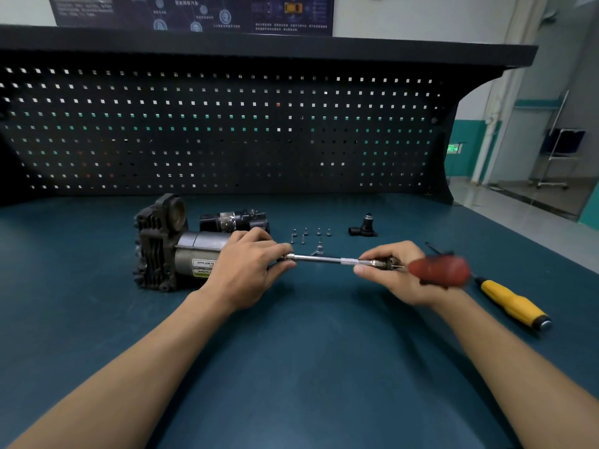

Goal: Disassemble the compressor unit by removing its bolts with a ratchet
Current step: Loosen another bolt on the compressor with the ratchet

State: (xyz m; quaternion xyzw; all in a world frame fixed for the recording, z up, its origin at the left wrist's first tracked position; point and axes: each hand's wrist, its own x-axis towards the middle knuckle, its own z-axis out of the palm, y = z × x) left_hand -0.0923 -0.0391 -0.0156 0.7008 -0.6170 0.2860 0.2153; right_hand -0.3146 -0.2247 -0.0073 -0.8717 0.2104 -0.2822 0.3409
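Note:
The compressor unit [168, 244], with a black finned head and a grey motor cylinder, lies on its side on the blue bench. My left hand [246, 267] curls over the cylinder's right end and grips the socket end of the ratchet's steel extension bar [324, 259]. The bar runs level to the right into my right hand [392, 270], which pinches the ratchet head. The ratchet's red handle [439, 270] is blurred. The bolt under my left hand is hidden. Several removed bolts [306, 236] stand on the bench behind the bar.
A black detached part [235, 220] lies behind the compressor. A small black fitting [364, 226] stands at the right rear. A yellow-handled screwdriver [512, 301] lies to the right of my right hand. A black pegboard [227, 131] backs the bench.

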